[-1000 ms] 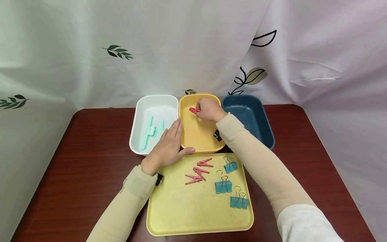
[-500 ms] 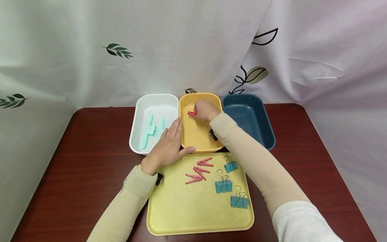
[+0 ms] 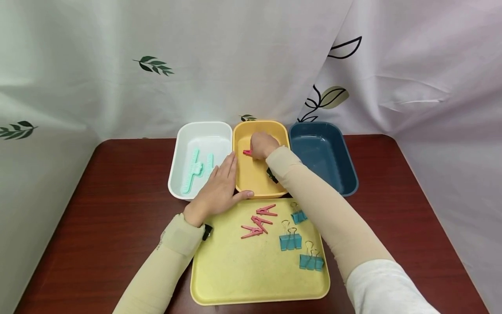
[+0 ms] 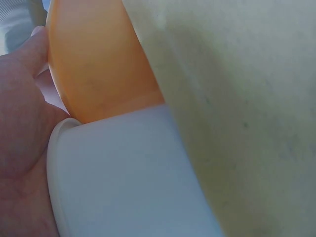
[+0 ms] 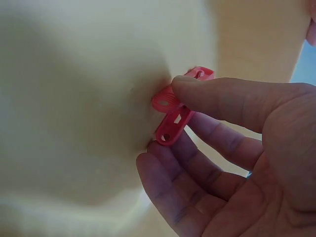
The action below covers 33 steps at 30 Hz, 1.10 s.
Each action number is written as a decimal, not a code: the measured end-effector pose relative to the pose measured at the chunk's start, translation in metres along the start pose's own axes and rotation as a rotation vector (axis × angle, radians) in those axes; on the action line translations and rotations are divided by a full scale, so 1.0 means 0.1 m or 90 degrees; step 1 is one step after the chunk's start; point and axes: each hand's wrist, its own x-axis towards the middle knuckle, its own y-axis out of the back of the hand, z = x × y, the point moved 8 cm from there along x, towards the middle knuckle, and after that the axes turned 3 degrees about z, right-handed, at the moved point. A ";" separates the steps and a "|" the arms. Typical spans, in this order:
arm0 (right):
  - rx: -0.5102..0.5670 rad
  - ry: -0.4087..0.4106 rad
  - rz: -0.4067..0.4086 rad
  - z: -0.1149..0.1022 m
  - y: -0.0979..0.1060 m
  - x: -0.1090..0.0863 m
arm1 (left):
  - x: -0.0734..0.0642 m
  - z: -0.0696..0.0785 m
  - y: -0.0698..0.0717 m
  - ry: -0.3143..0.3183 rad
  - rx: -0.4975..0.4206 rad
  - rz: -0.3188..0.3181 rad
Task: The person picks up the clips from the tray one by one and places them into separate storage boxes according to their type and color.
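Note:
Inside the yellow bin (image 3: 256,183), my right hand (image 3: 263,145) pinches a red clothespin (image 5: 173,111) between thumb and fingers, low over the bin's floor. The right wrist view shows the thumb pressed on one side of it. My left hand (image 3: 217,187) lies with straight fingers across the rims where the white bin (image 3: 172,168) meets the yellow one, its thumb along the yellow bin's front edge. Several light green clips (image 3: 191,172) lie in the white bin, partly covered by that hand. On the yellow tray (image 3: 231,274) are three more pink-red clothespins (image 3: 259,222).
Teal binder clips (image 3: 290,241) lie on the tray's right side, one partly behind the right sleeve. A dark blue bin (image 3: 325,152) stands right of the yellow one. All three bins are side by side on a brown table (image 3: 90,226), with a white curtain (image 3: 219,65) behind.
My right hand has moved slightly left and toward the front inside the yellow bin, carrying the clothespin. The left hand stays in place.

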 end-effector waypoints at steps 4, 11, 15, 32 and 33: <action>-0.012 -0.002 -0.008 0.01 -0.03 0.02 | 0.00 0.00 0.00 -0.006 0.003 0.005; -0.007 -0.017 -0.020 0.04 -0.05 0.01 | 0.00 0.00 0.00 -0.011 0.006 0.010; 0.003 -0.021 -0.021 0.05 -0.03 -0.01 | 0.00 0.00 0.00 -0.008 0.006 0.007; 0.046 0.016 0.007 0.03 0.16 -0.23 | -0.01 0.00 -0.02 -0.002 0.004 0.006; 0.044 0.021 0.010 0.02 0.17 -0.25 | -0.01 -0.01 -0.02 -0.001 0.004 0.005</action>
